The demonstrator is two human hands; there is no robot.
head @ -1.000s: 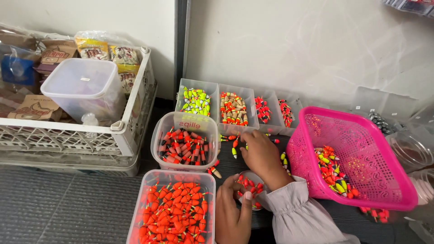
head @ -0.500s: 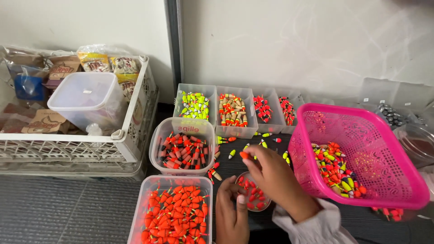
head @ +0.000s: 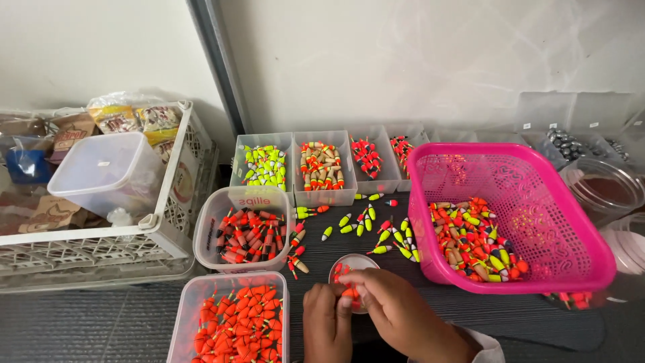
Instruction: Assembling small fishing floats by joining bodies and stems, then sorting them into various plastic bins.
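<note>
Floats (head: 349, 293), orange, sit pinched between both hands' grip, left hand (head: 327, 323) and right hand (head: 396, 312); crowded fingers could spill them beyond the small round dish (head: 354, 263) underneath.

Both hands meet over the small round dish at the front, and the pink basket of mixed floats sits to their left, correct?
Not quite. The head view shows the left hand and right hand meeting over the small round dish, but the pink basket of mixed floats sits to their right, not left.
</note>
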